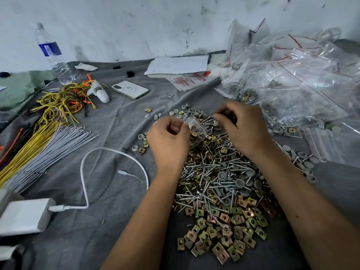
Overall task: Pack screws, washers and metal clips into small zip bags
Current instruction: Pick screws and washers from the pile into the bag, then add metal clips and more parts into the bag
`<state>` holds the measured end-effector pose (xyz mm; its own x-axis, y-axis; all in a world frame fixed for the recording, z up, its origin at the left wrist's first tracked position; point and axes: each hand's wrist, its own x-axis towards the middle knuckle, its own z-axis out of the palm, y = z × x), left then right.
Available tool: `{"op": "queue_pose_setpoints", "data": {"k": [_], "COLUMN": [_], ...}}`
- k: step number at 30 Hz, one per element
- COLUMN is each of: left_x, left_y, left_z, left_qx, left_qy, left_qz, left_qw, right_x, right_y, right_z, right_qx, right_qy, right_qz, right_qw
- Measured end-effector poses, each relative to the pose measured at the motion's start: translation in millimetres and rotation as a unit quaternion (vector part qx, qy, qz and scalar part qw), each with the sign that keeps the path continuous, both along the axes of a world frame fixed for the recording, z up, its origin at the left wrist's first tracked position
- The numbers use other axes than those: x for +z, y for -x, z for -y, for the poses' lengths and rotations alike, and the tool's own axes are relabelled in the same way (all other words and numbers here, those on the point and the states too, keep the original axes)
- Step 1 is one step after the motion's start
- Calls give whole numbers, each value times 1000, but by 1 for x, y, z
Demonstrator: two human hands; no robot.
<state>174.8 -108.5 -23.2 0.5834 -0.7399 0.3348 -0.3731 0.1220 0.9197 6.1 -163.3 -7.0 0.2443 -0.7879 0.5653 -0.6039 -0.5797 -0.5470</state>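
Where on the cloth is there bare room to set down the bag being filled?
Bare grey cloth lies between the phone, the white cable and the left hand. Crowded: the hardware pile under both arms and the bag heap far right.

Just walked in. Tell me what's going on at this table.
A person is packing hardware. The left hand pinches a small zip bag already holding some parts, while the right hand grips something small beside the bag's mouth. Below lies a loose pile of screws and metal clips. Filled bags are heaped to the right.
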Motion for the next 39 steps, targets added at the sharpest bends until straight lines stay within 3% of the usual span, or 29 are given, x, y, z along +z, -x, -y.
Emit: {"op": "queue_pose_setpoints", "data": {"k": [2, 6, 10, 16, 19, 22, 24, 29, 32, 34, 39], "left_x": [1, 2, 4, 8, 11, 14, 15, 24, 31, 31, 21], "left_y": [0, 2, 2, 4, 2, 4, 8, -17, -23, -17, -2], "left_z": [0, -1, -3, -5, -8, -13, -15, -18, -21, -21, -18], "left_qx": [0, 2, 7, -1, 42, 68, 66, 143, 205, 196, 111], "left_qy": [-4, -2, 15, 48, 76, 117, 128, 132, 147, 130, -51], "left_qz": [-4, 1, 5, 24, 136, 274, 316, 224, 208, 244, 314], "left_qw": [1000, 1000, 1000, 999, 987, 952, 938, 955, 945, 941, 941], "right_x": [4, 2, 1, -3, 1, 6, 8, 13, 3, -5, -14], "right_y": [-7, -19, -16, -21, -23, -27, -30, -17, 2, 12, 11], "right_z": [-8, -12, -10, -11, -13, -13, -13, -5, 11, 20, 32], "right_qx": [53, 108, 86, 59, 64, 51, 37, 11, -81, -81, -21], "right_qy": [38, 33, 37, -89, -79, -67, -54, -44, -49, -90, -105], "right_qz": [12, -60, -9, 60, 92, 131, 131, 190, 72, -41, -255], "right_qw": [998, 992, 996, 992, 991, 988, 989, 981, 993, 992, 961]}}
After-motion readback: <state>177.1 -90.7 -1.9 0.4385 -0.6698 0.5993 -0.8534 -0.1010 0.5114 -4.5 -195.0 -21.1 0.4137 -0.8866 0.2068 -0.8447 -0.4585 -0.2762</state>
